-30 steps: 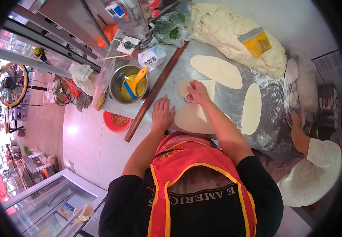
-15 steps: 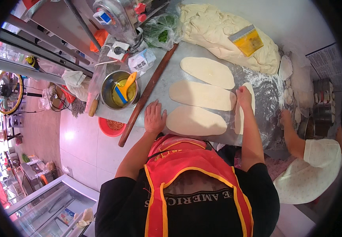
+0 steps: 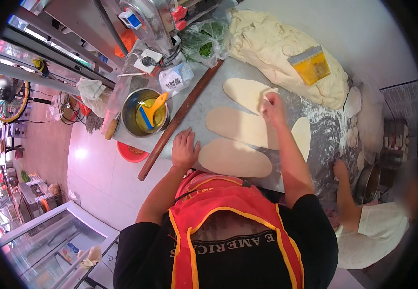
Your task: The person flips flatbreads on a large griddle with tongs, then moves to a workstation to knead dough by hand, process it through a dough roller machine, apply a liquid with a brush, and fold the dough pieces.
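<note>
Right grip (image 3: 273,109) pinched on the far dough sheet (image 3: 243,91), most of it leftward.

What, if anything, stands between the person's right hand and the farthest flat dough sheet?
Nothing visible: the right hand is at the right end of the farthest dough sheet, its grip pinching the edge. The big dough mass lies beyond, not between them.
</note>
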The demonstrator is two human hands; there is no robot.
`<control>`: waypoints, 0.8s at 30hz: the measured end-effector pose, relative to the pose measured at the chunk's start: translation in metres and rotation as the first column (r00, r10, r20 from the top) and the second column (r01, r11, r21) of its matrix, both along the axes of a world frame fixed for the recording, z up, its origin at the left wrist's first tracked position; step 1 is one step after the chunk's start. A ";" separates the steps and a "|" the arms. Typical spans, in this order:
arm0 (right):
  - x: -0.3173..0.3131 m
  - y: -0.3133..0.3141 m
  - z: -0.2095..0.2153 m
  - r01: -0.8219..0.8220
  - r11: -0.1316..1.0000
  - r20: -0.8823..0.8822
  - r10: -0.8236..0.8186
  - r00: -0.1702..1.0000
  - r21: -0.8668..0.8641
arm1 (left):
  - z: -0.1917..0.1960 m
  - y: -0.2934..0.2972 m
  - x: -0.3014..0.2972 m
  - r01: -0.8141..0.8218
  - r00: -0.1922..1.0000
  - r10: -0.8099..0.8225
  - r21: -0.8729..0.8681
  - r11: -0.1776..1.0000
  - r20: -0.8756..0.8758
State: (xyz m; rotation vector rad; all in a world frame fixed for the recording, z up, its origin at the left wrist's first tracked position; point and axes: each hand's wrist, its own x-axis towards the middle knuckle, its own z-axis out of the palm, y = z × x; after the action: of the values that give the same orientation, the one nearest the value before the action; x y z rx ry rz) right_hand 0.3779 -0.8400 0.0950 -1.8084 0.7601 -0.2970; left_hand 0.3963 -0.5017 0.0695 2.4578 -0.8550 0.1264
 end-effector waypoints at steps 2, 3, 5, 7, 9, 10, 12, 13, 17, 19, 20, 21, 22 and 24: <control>0.025 0.011 -0.012 0.066 0.982 0.035 -0.073 0.997 0.176 | 0.003 -0.003 0.001 0.014 1.000 -0.014 0.001 1.000 0.002; 0.031 0.011 -0.017 0.096 0.960 0.048 -0.112 0.993 0.262 | 0.003 -0.006 0.002 0.023 1.000 -0.023 0.001 1.000 0.002; 0.038 0.020 -0.001 0.106 0.994 -0.028 -0.106 0.994 -0.023 | 0.002 -0.002 0.001 0.008 1.000 -0.008 0.008 1.000 -0.020; 0.031 0.015 -0.004 0.161 0.980 -0.041 -0.167 0.985 -0.115 | 0.003 0.000 0.002 0.008 1.000 -0.008 0.005 1.000 -0.019; 0.006 -0.020 -0.029 0.268 0.963 -0.008 -0.269 0.963 -0.011 | 0.003 -0.001 0.001 0.011 1.000 -0.011 -0.009 1.000 -0.001; -0.002 -0.026 -0.029 0.318 0.946 -0.016 -0.318 0.948 0.056 | 0.003 -0.001 0.002 0.010 1.000 -0.010 -0.010 1.000 0.002; -0.014 -0.033 -0.029 0.411 0.893 -0.044 -0.410 0.911 0.183 | 0.003 -0.001 0.001 0.006 1.000 -0.005 -0.013 1.000 0.004; -0.012 -0.029 -0.027 0.389 0.912 -0.031 -0.388 0.921 0.134 | 0.004 -0.002 0.000 0.002 1.000 -0.002 -0.014 1.000 -0.002; 0.030 -0.009 -0.036 0.254 0.955 0.029 -0.261 0.965 0.152 | 0.007 -0.004 0.002 0.006 1.000 -0.006 -0.014 1.000 -0.001; 0.064 0.021 -0.032 0.200 0.927 0.042 -0.224 0.974 0.318 | 0.008 -0.003 0.002 0.006 1.000 -0.006 -0.014 1.000 0.008; 0.078 0.031 -0.031 0.161 0.933 0.002 -0.171 0.985 0.323 | 0.010 -0.004 0.002 0.008 1.000 -0.007 -0.017 1.000 0.016; 0.089 0.042 -0.032 0.150 0.926 0.022 -0.168 0.986 0.345 | 0.011 -0.006 0.003 0.016 1.000 -0.015 -0.023 1.000 0.024; 0.098 0.056 -0.026 0.104 0.950 -0.021 -0.103 0.994 0.295 | 0.010 -0.005 0.003 0.011 1.000 -0.011 -0.026 1.000 0.017; 0.103 0.070 -0.023 0.043 0.970 -0.026 -0.038 0.999 0.239 | 0.008 -0.003 0.002 0.011 1.000 -0.010 -0.037 0.999 0.008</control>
State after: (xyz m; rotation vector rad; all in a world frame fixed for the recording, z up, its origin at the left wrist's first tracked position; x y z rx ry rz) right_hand 0.4810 -0.7703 0.0716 -1.5717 0.8129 -0.2030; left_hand 0.3987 -0.5051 0.0773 2.4199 -0.8613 0.1468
